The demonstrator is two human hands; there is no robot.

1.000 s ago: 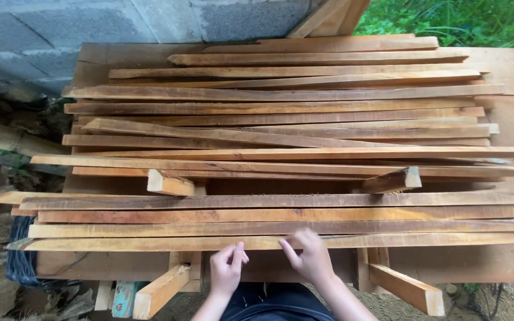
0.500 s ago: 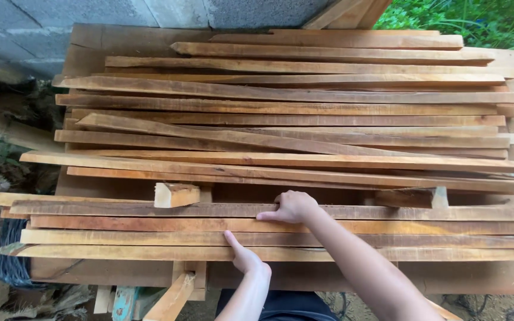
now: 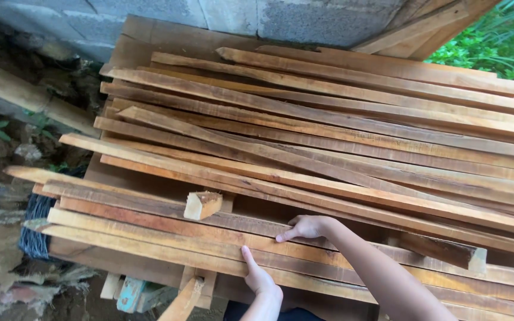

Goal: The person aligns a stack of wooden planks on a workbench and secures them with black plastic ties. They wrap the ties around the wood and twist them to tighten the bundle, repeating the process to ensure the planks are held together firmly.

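Plainly, both hands are laid on the near rows of long wooden strips (image 3: pixel 340 196) stacked across the board surface (image 3: pixel 150 38), and every place is best read from the small cut block (image 3: pixel 202 204) that lies loose among them. The right hand (image 3: pixel 306 227) is set just right of that block, palm down on a dark strip (image 3: pixel 150 205), its grip flat and spread with nothing enclosed. The left hand (image 3: pixel 261 278) is placed nearer than the block and slightly right of it, fingers extended along the edge of the front strip (image 3: pixel 168 241), likewise holding nothing. The long axis of these strips is seen to run from left to right across the view, slanting nearer toward the right, so each strip lies crosswise under both palms. Of the two, the right hand is the one closer to the block.
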